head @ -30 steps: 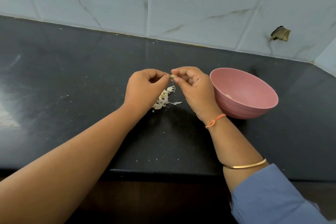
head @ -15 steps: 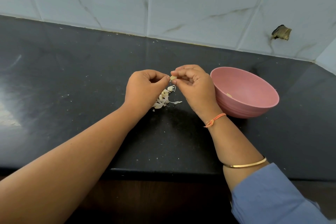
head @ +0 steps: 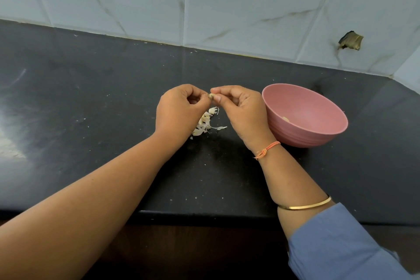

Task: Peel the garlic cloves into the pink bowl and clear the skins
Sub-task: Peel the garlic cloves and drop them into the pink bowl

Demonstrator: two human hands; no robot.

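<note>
Pinching at the left end of a small garlic clove (head: 211, 96), the left hand (head: 179, 109) has its fingers curled in and its thumb and forefinger tips closed on that end. Whether they have hold of loose skin or of the clove itself is too small to tell. The clove sits in the air between the two hands, raised above the dark countertop (head: 91, 109), and only a pale sliver of it shows between the fingertips.

Just below the grip and slightly toward the left hand, a small heap of papery white skins (head: 205, 123) lies on the counter. It is partly hidden behind the left hand, and one stray curl lies off to its right.

On the right side of the grip, the right hand (head: 241, 107) pinches the clove between thumb and forefinger, with the other fingers folded into the palm. An orange thread bracelet (head: 267, 149) circles that wrist. Further down the forearm there is a thin gold bangle (head: 304, 206), just above a blue sleeve (head: 341, 245).

Right of the grip, just beside the back of the right hand, the pink bowl (head: 302, 136) stands on the counter. A pale peeled clove (head: 286, 118) rests inside it, low against the near wall.

Beyond the grip, a grey-veined tiled wall (head: 250, 7) rises from the back of the counter. A dark ragged patch (head: 350, 41) shows on it up to the right.
</note>
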